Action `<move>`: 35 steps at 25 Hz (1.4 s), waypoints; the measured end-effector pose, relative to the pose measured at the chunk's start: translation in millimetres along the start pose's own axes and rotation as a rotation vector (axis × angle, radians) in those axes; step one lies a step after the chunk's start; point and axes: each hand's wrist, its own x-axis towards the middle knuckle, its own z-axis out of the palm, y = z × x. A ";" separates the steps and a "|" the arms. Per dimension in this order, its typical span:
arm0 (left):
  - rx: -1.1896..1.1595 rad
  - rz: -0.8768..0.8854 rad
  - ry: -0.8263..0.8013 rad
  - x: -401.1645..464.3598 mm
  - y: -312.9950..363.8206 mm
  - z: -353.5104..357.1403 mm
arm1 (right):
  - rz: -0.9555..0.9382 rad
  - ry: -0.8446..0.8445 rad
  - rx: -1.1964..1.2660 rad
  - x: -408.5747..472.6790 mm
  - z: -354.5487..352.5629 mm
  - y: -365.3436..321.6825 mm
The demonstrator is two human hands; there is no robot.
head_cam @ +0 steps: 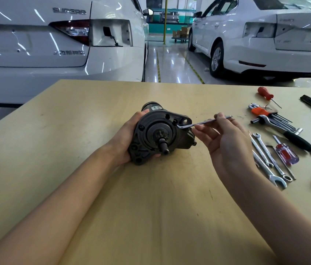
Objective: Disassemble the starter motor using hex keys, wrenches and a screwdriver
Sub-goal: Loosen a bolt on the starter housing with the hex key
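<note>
— Bare forearms are reaching in from the bottom edge over the pale wooden tabletop [93, 188]. What is each hand doing?

— The person's left hand [130, 138] is cupping the dark, round-faced metal starter motor [160, 133] from its left side, fingers curled round the housing and the thumb lying under the lower rim. The motor is lying on its side near the middle of the table, its stubby shaft and pinion pointing toward the camera.

— And the other?

— The right hand [225, 144] is pinching the long arm of a silver L-shaped hex key [204, 122] between thumb and fingertips, the remaining fingers lying loosely extended beneath it. The key's short bent end is sitting at a bolt on the motor's upper right flange; whether the tip is fully seated in the bolt head is hard to tell from this angle.

— What is lying to the right?

— Tools are spreading along the table's right side: a red-handled screwdriver [265, 93] farthest back, an orange-holdered set of hex keys [265, 112] nearer, a black-gripped socket handle [298, 139] beside it, several silver combination wrenches [269, 161] closest, and a screwdriver with a clear purple and red handle [286, 154] lying among them.

— Behind the table?

— Two white cars [55, 44] are standing on a glossy workshop floor [170, 60], rear ends facing the table, tail lamps partly removed.
</note>
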 end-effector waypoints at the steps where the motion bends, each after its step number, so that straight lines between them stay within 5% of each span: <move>1: 0.005 0.003 -0.002 -0.1 0.1 0.2 | -0.006 -0.002 0.009 -0.1 -0.5 0.3; 6: -0.005 0.011 -0.012 0.1 -0.5 -0.2 | -0.102 -0.042 -0.061 -2.2 -1.8 2.6; 10: -0.007 0.001 0.002 0.3 -0.3 -0.7 | -0.377 -0.172 -0.328 -6.7 12.3 -5.5; 16: 0.003 0.008 0.041 1.0 -0.9 0.7 | -0.836 -0.660 -1.221 -3.6 67.5 -8.7; 20: -0.037 0.113 0.057 -3.9 -6.5 -3.5 | -0.816 -1.023 -1.739 -11.3 77.2 1.7; 23: -0.021 0.158 0.030 -4.8 -7.4 -2.9 | -0.821 -0.994 -1.494 -14.4 65.5 3.1; 25: -0.002 0.081 -0.009 -1.8 -3.5 -0.3 | -0.835 -0.766 -1.034 -15.1 53.6 -1.6; 28: 0.012 0.016 -0.011 2.0 -1.7 -4.7 | -0.551 -0.415 -0.456 -11.3 29.3 -14.3; 31: -0.011 0.011 -0.019 1.3 -1.3 -4.1 | -0.257 -0.189 -0.315 -7.6 9.0 -16.7; 35: -0.019 0.003 -0.019 0.8 0.1 -1.8 | -0.168 -0.094 -0.217 -8.2 6.3 -8.5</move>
